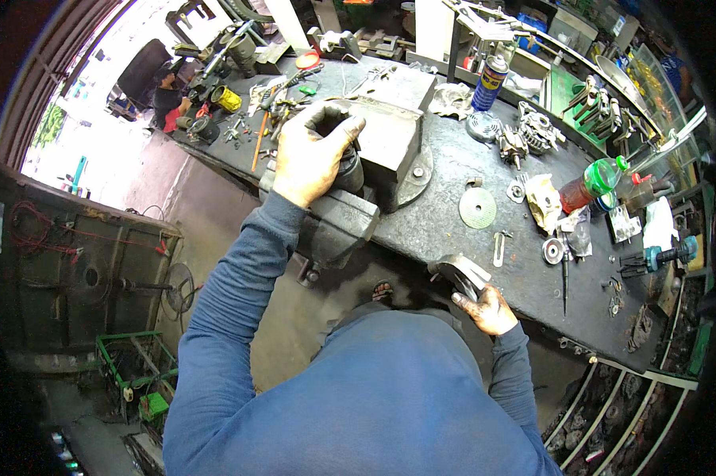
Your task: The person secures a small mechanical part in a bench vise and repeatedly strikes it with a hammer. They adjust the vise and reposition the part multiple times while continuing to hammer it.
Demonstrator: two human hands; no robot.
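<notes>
My left hand (pixel 314 157) is curled above the bench vise (pixel 338 222), thumb and fingers bent into a ring. Just below it, a dark cylindrical part (pixel 350 171) stands at the vise jaws, partly covered by the hand. What the fingers grip, if anything, is hidden. Near the bench's front edge, my right hand (pixel 493 310) is closed on a grey metal piece with a curved, rounded body (pixel 459 274). The bench top (pixel 445 226) lies under and beyond it. A small flat metal piece (pixel 499 248) and a pale round disc (pixel 477 207) lie close by.
Alternator parts (pixel 537 131), a blue spray can (pixel 490 82) and a bottle with red liquid (pixel 592 184) stand at the right. A blue-green power tool (pixel 661 257) lies farther right. Loose tools lie left of the vise. Another person (pixel 167 99) is at the far left.
</notes>
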